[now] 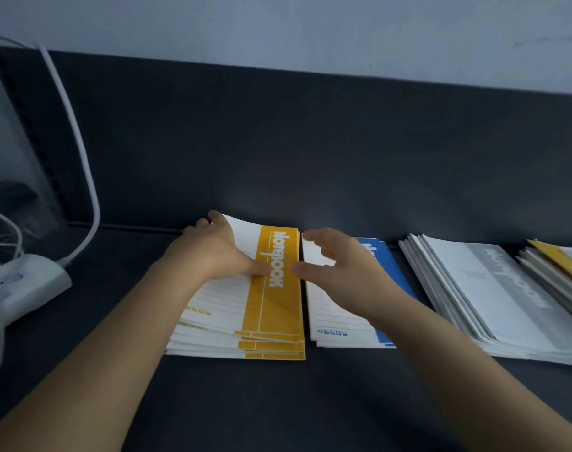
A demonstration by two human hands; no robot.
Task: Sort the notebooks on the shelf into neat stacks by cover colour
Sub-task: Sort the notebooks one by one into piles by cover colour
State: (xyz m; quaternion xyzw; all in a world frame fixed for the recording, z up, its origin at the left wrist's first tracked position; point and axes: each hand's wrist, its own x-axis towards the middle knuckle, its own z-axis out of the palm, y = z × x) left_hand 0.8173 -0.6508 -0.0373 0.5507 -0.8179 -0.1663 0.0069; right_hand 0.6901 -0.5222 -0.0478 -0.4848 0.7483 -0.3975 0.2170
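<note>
A stack of yellow-and-white notebooks lies on the dark shelf at centre, its lower edges fanned unevenly. My left hand rests on the top yellow notebook, fingers curled over its far left corner and thumb pressing the cover. Right beside it lies a blue-and-white notebook stack. My right hand hovers over the blue stack with fingers spread and relaxed, holding nothing. Further right sits a thick grey-and-white stack, slightly splayed.
At the far right edge, a mixed pile with a yellow cover on top leans against the grey stack. A white power strip with cables lies at the left. A dark back panel rises behind the shelf.
</note>
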